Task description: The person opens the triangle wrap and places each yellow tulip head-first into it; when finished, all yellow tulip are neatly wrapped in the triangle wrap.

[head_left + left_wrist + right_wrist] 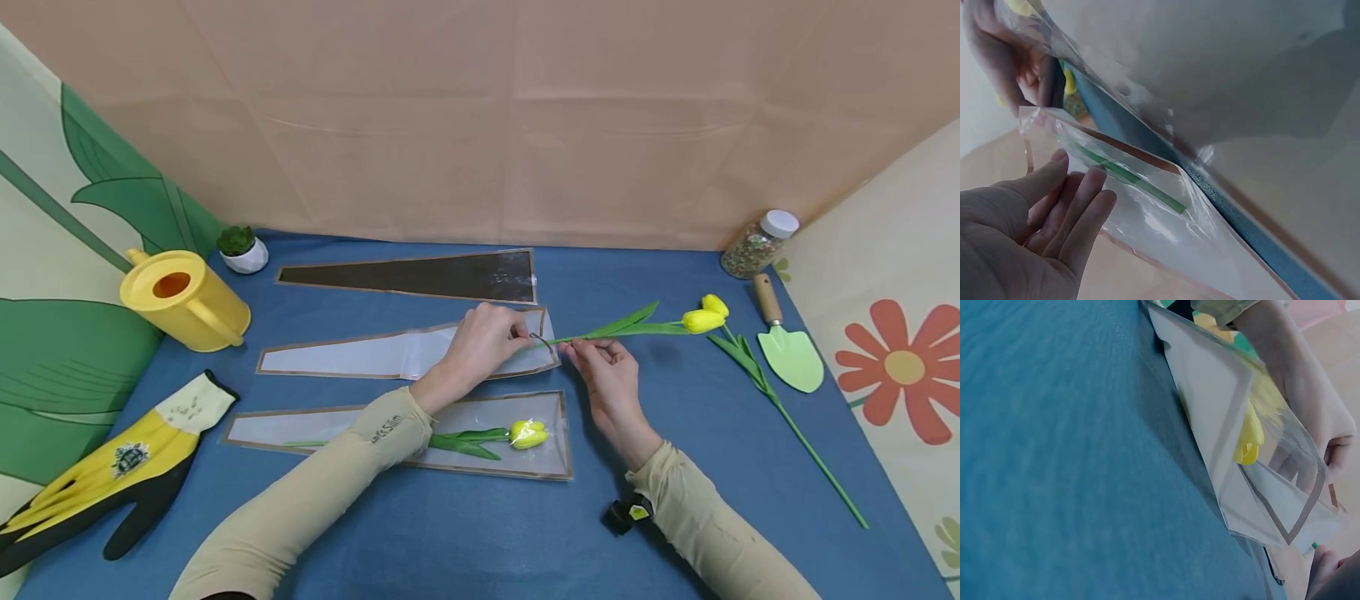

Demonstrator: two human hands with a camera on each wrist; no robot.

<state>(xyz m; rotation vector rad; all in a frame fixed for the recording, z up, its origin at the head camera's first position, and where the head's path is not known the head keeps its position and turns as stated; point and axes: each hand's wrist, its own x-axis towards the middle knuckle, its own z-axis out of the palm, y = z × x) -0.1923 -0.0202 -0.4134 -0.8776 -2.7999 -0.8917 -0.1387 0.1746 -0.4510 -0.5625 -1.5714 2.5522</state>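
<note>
The middle flower sleeve (352,357), clear with a brown border, lies on the table. My left hand (480,346) pinches its film near the wide mouth. My right hand (609,387) pinches a yellow tulip (702,322) by its green stem, just outside that mouth. In the left wrist view, the end of the stem (1147,186) lies inside the sleeve, beside my left fingers (1088,212). Nearer me, another sleeve (558,425) holds a yellow tulip (528,434), partly covered by my left forearm.
A dark-looking sleeve (420,277) lies at the back. To the right are a loose tulip (802,446), a trowel (791,358) and a jar (757,242). On the left stand a watering can (187,304) and potted plant (243,252), with a glove (138,458) lying nearer.
</note>
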